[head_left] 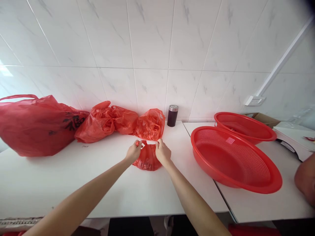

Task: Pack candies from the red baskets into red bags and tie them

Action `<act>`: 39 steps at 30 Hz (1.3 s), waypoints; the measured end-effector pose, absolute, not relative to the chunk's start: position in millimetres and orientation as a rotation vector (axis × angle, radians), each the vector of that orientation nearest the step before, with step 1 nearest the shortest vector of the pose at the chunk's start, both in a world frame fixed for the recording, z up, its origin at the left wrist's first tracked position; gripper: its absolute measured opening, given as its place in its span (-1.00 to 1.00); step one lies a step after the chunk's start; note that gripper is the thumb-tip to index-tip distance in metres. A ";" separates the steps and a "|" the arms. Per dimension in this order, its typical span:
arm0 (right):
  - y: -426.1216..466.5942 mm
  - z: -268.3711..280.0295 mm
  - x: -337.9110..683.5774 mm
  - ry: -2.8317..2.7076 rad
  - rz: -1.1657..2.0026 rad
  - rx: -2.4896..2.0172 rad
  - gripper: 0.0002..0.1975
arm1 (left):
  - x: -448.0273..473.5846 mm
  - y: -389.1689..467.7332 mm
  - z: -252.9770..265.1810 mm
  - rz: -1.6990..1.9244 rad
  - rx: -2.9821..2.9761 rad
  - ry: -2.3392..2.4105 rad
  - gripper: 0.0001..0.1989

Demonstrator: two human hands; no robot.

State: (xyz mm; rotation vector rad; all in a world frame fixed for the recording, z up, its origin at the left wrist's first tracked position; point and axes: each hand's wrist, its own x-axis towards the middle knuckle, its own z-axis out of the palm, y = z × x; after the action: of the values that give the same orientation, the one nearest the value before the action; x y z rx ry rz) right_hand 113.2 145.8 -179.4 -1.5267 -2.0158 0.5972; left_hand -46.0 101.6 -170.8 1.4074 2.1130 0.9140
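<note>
A small red plastic bag (147,160) with something inside rests on the white table (103,186) in front of me. My left hand (134,151) is closed on its left upper edge, and a bit of red plastic pokes out by the fingers. On the opposite side, my right hand (162,152) pinches the bag's other upper edge. Its top is stretched between the two hands. What the bag contains cannot be made out through the plastic. Just behind it sits another crumpled red bag (150,124).
Along the wall stand more red bags (94,123), a large red bag (36,126) at far left and a dark lidded cup (172,116). Two red baskets, a near one (204,160) and a far one (265,132), occupy the right table. Part of another person (305,178) shows at the right edge.
</note>
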 end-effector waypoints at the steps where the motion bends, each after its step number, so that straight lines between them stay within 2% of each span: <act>1: 145.5 -184.6 110.9 -2.036 0.584 -1.534 -0.76 | -39.4 104.5 -177.2 0.897 1.397 2.143 -0.62; 7: 153.9 -203.9 126.4 -2.096 0.517 -1.523 -0.82 | -30.0 101.3 -195.6 0.766 1.454 2.310 -0.62; 12: 166.9 -219.1 157.7 -1.984 0.496 -1.618 -0.78 | -43.2 95.4 -197.2 0.676 1.540 2.393 -0.68; 20: 168.7 -234.6 161.2 -1.883 0.501 -1.655 -0.80 | -36.0 95.6 -213.4 0.670 1.499 2.498 -0.66; 29: 174.7 -233.8 171.2 -1.504 0.658 -1.608 -0.79 | -35.4 81.5 -216.8 1.052 1.114 2.507 -0.62; 39: 175.3 -236.2 173.6 -1.251 0.790 -1.458 -0.86 | -33.1 73.1 -218.8 1.621 0.584 2.015 -0.66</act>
State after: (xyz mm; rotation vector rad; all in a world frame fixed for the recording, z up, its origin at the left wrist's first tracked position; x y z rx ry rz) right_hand 173.6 175.3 -236.2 -1.4581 -1.2512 0.7901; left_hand -33.1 73.1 -218.8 0.5835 2.0145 1.6210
